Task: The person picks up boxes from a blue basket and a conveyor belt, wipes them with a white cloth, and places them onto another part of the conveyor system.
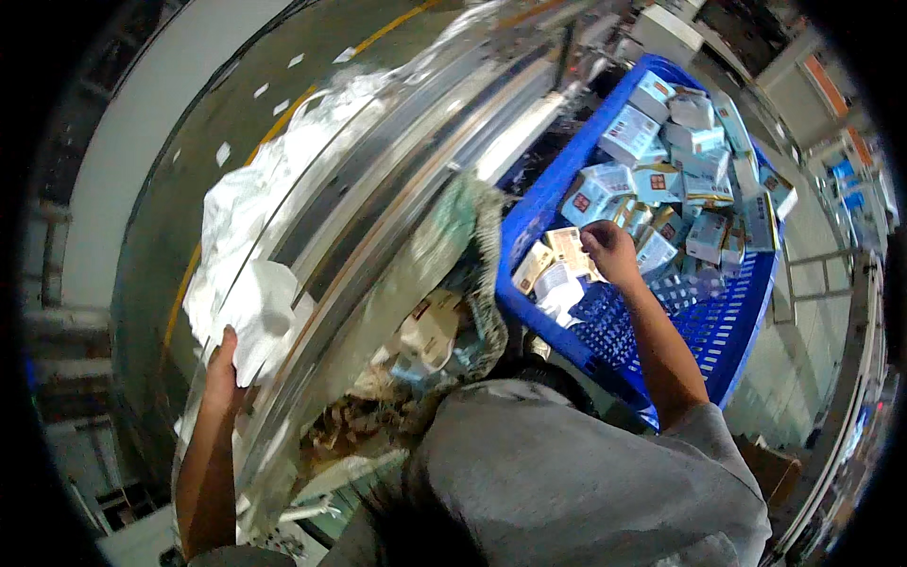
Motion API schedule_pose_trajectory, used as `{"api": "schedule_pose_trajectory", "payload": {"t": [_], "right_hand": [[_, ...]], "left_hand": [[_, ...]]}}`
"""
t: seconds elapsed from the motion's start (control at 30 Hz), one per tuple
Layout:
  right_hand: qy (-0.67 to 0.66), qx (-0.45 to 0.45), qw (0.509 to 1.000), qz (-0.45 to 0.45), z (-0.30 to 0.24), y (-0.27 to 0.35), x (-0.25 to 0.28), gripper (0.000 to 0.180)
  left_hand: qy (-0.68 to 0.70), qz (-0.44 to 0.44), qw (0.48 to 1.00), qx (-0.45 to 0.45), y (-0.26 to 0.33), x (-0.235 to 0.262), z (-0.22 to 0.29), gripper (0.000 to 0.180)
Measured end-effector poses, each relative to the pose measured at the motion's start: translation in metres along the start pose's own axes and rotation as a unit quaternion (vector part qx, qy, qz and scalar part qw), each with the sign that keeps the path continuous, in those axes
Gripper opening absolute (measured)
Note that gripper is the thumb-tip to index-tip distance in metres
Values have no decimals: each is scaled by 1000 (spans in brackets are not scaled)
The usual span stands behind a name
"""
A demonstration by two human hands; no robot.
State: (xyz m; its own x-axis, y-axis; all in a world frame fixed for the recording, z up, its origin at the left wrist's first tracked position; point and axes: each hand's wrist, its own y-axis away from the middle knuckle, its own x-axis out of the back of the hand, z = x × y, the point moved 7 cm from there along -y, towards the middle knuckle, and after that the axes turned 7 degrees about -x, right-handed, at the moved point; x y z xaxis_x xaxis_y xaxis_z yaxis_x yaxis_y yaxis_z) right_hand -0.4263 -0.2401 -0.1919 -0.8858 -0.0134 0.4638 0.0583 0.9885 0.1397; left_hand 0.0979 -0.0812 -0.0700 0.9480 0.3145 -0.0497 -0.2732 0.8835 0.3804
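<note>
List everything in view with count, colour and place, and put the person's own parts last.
Crate: one, blue plastic lattice, right of centre.
Small boxes: many, mostly white and pale blue, piled in the crate.
Tan box: one, at the right hand's fingers.
White sheets: a crumpled heap, left.
Metal housing: one, shiny silver, across the centre.
Floor: grey, yellow line, upper left.
Left hand: touching the white sheets.
Right hand: in the crate, on the tan box.
</note>
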Motion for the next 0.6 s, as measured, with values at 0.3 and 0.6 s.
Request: {"api": "schedule_pose_trajectory", "payload": {"t": [0.3,0.6], "right_hand": [[358,69,916,-169,131,-48,-140,33],[459,55,847,-263,136,-53,-106,25]], "left_hand": [[-257,-105,946,165,-123,-134,-9,33],[-456,-138,788,-390,13,-243,98,18]]}}
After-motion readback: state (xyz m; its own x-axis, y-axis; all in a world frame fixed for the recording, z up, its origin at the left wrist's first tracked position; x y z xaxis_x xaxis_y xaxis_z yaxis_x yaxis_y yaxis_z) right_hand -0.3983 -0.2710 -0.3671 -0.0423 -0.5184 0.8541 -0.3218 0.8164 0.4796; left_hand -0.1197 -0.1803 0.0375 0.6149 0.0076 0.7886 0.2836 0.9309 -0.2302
